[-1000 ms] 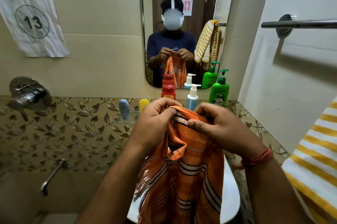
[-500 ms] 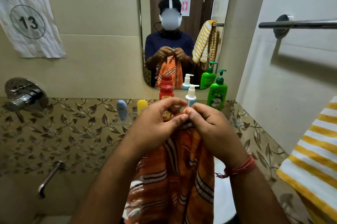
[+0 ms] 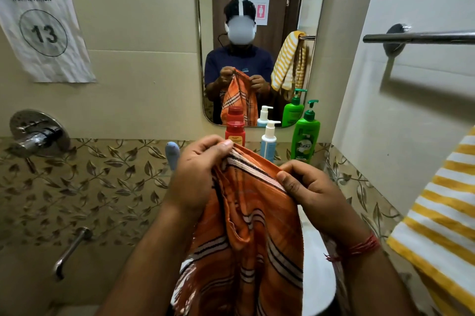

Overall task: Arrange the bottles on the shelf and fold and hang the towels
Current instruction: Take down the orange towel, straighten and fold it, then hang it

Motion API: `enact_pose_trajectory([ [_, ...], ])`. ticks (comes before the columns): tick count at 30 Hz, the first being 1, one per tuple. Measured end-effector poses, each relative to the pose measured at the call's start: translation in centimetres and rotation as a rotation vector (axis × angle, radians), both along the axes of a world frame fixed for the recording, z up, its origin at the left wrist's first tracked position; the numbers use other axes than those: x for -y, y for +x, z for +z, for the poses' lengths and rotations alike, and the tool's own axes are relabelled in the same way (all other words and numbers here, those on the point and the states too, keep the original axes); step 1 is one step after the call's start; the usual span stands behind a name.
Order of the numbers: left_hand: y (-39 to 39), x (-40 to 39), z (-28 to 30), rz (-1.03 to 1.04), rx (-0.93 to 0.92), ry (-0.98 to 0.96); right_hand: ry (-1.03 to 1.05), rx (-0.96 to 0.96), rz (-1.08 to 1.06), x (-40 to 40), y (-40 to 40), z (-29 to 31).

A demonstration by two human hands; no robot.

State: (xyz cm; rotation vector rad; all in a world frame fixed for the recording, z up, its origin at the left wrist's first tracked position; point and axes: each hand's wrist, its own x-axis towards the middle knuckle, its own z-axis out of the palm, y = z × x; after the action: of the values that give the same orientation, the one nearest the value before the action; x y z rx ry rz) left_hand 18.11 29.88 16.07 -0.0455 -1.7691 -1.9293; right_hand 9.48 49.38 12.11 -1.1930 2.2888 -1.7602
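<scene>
Bathroom walls of cream tile with a brown leaf-pattern band surround the work area. An orange cotton towel with white and black stripes (image 3: 246, 233) hangs at centre, held up in front of the person. The left hand (image 3: 195, 174) pinches its upper edge between thumb and curled fingers; the right hand (image 3: 308, 187) grips the same edge a little further right, fingers curled round the cloth.

Behind the towel stand a red plastic bottle with a yellow label (image 3: 235, 130), a white-and-blue pump bottle (image 3: 268, 142) and a green pump bottle marked "Vatika" (image 3: 305, 135), below a rounded wall mirror (image 3: 318, 40). A yellow-and-white striped towel (image 3: 437, 225) hangs at right, under a chrome towel bar (image 3: 419, 38). At left, a paper sign (image 3: 43, 30) reads "WORKSTATION 13".
</scene>
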Motion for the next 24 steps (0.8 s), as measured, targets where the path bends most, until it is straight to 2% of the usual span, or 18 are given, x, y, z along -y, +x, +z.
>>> enact_pose_trajectory([
  [2,0.0,0.4,0.3,0.085,-0.058,0.175,0.095,-0.085,-0.059,-0.8,-0.5,-0.3],
  [5,0.2,0.5,0.6,0.136,-0.134,0.284,0.275,-0.153,-0.063,-0.9,-0.5,-0.7],
  [7,0.1,0.5,0.7,0.170,-0.157,0.334,0.329,-0.124,-0.056,-0.4,-0.3,-1.2],
  [10,-0.2,1.4,0.7,0.269,-0.183,0.443,0.303,-0.007,-0.088,-0.4,-0.2,-1.9],
  [13,-0.1,1.8,0.6,0.316,-0.189,0.461,0.368,-0.010,-0.090,-0.7,-0.8,-2.7],
  [15,0.0,1.9,0.4,0.347,-0.133,0.344,0.379,0.006,-0.087,-0.5,-1.0,-3.3],
  [20,0.2,2.2,-0.4,0.375,0.084,-0.353,0.074,0.071,-0.022,0.8,-0.3,-1.9],
  [22,0.3,1.8,-0.5,0.269,0.098,-0.549,0.036,0.010,0.021,1.7,0.1,-0.4],
  [24,0.2,1.0,-0.5,0.049,0.080,-0.618,0.040,-0.052,0.051,2.6,0.5,1.2],
])
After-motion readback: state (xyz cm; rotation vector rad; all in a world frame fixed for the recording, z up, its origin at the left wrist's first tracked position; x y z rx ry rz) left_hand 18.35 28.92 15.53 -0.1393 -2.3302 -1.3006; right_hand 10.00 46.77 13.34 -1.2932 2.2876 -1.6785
